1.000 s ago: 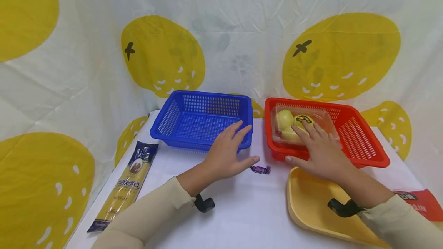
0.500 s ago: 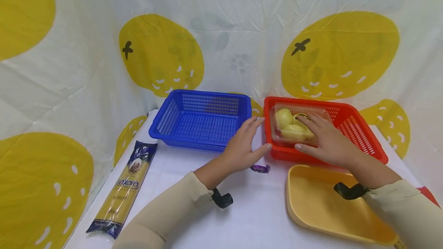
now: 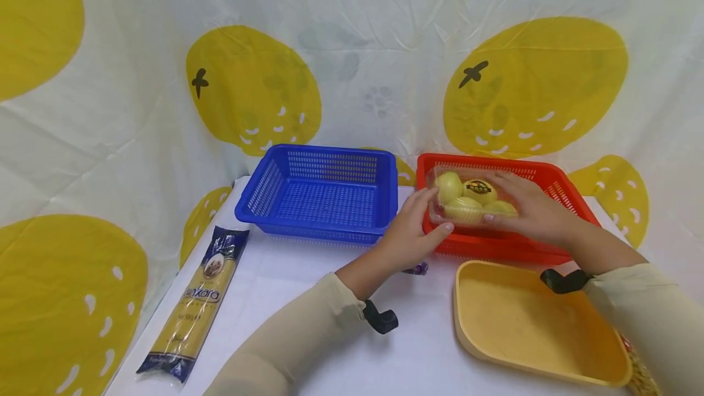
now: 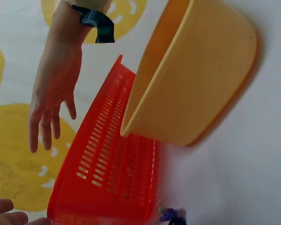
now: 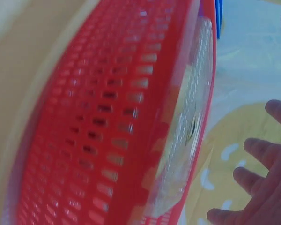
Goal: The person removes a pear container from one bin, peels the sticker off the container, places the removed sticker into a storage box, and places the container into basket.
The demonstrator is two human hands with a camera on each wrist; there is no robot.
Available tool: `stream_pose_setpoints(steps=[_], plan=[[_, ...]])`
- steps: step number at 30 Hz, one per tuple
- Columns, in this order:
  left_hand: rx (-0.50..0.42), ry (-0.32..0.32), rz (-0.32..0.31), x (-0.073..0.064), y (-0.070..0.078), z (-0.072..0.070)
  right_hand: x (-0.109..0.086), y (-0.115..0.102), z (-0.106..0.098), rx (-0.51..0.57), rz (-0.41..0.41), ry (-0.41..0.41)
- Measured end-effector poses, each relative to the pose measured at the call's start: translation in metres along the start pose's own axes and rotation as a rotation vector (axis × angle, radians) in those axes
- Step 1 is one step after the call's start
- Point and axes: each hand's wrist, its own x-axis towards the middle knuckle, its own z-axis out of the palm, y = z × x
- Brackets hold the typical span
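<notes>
A clear plastic box of pale yellow-green round fruit, with a dark logo label, sits in the left part of the red basket. My left hand is at the box's left end, fingers extended, thumb by its front corner. Over the box's right end is my right hand, fingers stretched forward. In the right wrist view, the right fingers are spread and look apart from the box. Whether either hand touches the box cannot be told. A purple-wrapped candy is partly hidden behind the left hand.
A blue basket stands left of the red one. At the left lies a pack of spaghetti. A yellow tub stands in front of the red basket, under the right forearm. Part of another package shows beyond the tub.
My left hand has moved right, from in front of the blue basket to the box's left end. My right hand has shifted right, from above the box to its right end.
</notes>
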Motion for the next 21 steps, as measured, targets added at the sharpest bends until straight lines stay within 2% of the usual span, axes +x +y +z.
stream_pose_setpoints(steps=[6, 12, 21], plan=[[-0.02, 0.034, -0.079, 0.008, 0.001, 0.008, 0.002, 0.012, -0.008, 0.064, 0.016, -0.024], [-0.066, 0.074, -0.157, 0.013, -0.004, 0.018, 0.004, 0.028, -0.018, 0.079, 0.085, -0.064], [-0.114, 0.124, -0.215, 0.018, -0.015, 0.038, 0.005, 0.049, -0.029, 0.109, 0.193, -0.104]])
